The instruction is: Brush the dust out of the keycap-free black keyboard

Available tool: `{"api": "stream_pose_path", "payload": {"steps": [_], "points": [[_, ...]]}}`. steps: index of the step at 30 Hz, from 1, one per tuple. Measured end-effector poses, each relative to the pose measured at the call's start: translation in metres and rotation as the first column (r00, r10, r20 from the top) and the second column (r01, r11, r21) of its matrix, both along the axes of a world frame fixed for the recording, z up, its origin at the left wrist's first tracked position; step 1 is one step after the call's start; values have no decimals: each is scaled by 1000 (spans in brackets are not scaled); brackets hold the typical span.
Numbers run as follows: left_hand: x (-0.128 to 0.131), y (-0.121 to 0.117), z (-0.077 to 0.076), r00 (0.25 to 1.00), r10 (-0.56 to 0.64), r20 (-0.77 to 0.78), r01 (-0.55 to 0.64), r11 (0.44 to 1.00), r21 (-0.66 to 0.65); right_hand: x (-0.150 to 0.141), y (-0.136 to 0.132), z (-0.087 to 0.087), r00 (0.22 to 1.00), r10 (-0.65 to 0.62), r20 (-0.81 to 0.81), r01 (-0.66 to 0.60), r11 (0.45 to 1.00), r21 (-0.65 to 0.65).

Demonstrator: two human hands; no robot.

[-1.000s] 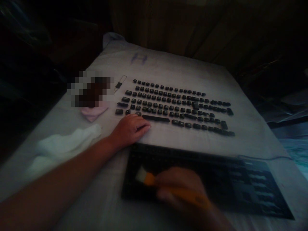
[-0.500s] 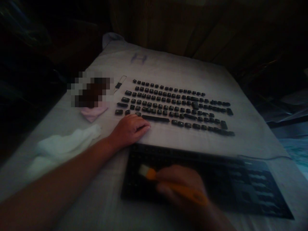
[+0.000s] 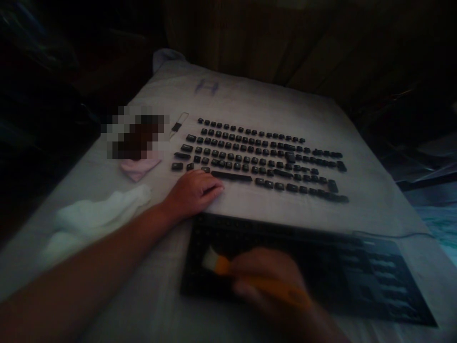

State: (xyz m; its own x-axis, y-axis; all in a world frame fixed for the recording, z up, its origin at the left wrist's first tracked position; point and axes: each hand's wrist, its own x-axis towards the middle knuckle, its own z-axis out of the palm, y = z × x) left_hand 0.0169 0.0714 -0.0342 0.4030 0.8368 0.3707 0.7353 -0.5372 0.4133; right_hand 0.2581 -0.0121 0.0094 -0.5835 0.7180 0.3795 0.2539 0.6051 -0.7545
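Observation:
My right hand (image 3: 269, 271) is closed around the orange handle of a paintbrush (image 3: 223, 265). The brush's pale bristles touch the left part of a black keyboard base (image 3: 321, 271), whose keycaps are off. Motion blurs this hand and the brush. Beyond the base, my left hand (image 3: 195, 191) rests on the sheet with its fingers curled in and nothing visible in them. It lies against the bottom row of loose black keycaps (image 3: 228, 156), beside the long space bar (image 3: 232, 176). The hand partly covers a few keys there.
A crumpled white cloth (image 3: 103, 209) lies left of my forearm, with a pink cloth (image 3: 141, 166) and a pixelated patch beyond it. A wire keycap puller (image 3: 178, 125) lies left of the keycap rows. A cable (image 3: 392, 235) runs off to the right across the pale sheet (image 3: 271, 105).
The brush tip has shifted slightly left and nearer to me, and its bristles now look bent. My left hand and the keycaps stay in place.

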Motion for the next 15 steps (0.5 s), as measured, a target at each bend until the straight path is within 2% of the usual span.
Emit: {"api": "stream_pose_path", "payload": {"steps": [7,15], "points": [[0,0,1,1000,0,9,0,1000,-19,-2,1,11,1000,-4,3,4,1000,23],[-1,0,2,1000,4,-11,-4,1000,-23,-10,2,14,995,-80,-50,84,994,70]]}}
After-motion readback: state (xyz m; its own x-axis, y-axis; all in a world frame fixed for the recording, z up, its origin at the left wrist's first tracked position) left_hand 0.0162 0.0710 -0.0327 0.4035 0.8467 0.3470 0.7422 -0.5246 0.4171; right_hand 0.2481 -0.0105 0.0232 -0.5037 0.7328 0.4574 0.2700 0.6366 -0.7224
